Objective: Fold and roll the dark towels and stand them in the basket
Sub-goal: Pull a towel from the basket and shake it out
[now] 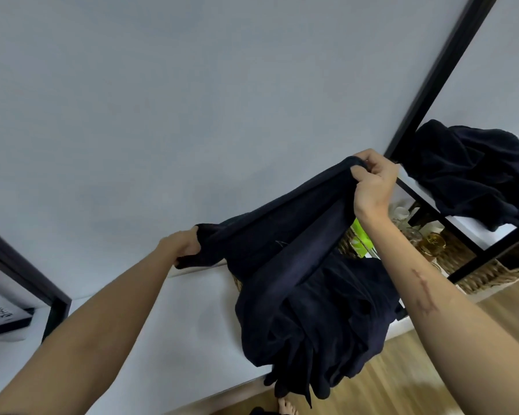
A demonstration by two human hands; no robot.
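Black shelf frame (438, 76) against white wall (162, 100); glassware (432, 241) inside frame (amber tinted), green box (360, 238) left of glassware, wood floor (402, 369) below frame.

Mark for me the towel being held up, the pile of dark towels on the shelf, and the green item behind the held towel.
Held towel (285, 265): head view, on its hanging middle fold.
Towel pile (468, 172): head view, on the middle of the crumpled heap.
Green item (360, 239): head view, on its visible bright face.
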